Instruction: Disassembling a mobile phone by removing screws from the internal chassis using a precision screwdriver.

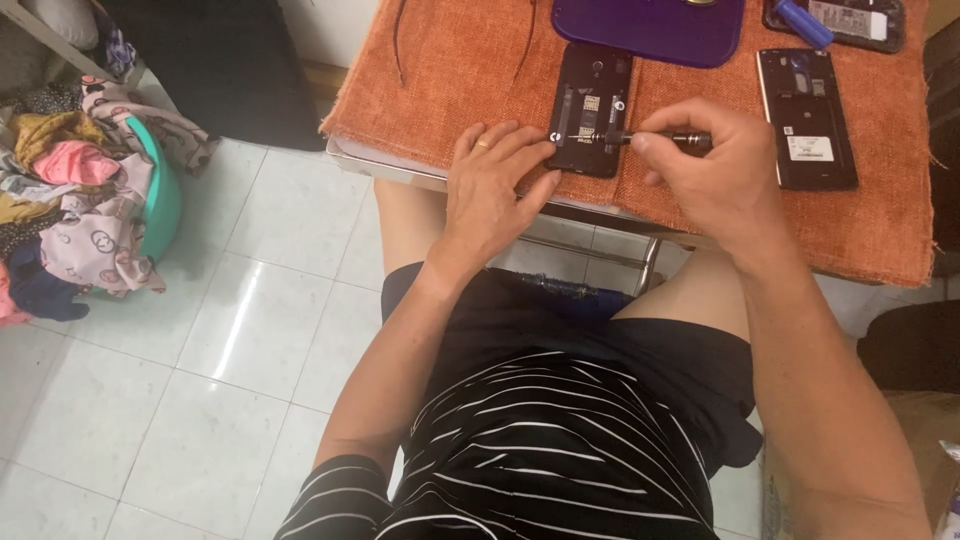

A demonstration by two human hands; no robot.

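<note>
A black phone (590,95) with its back cover off lies on an orange cloth (450,70) over a small table. My left hand (495,185) rests flat on the cloth, fingertips pressing the phone's lower left corner; a ring is on one finger. My right hand (705,165) grips a thin dark screwdriver (655,138), held level, its silver tip over the phone's lower part.
A second opened black phone (806,118) lies to the right on the cloth. A purple case (648,28) and another device with a blue cylinder (835,20) sit at the back. A green basin of clothes (90,190) stands on the white tiled floor, left.
</note>
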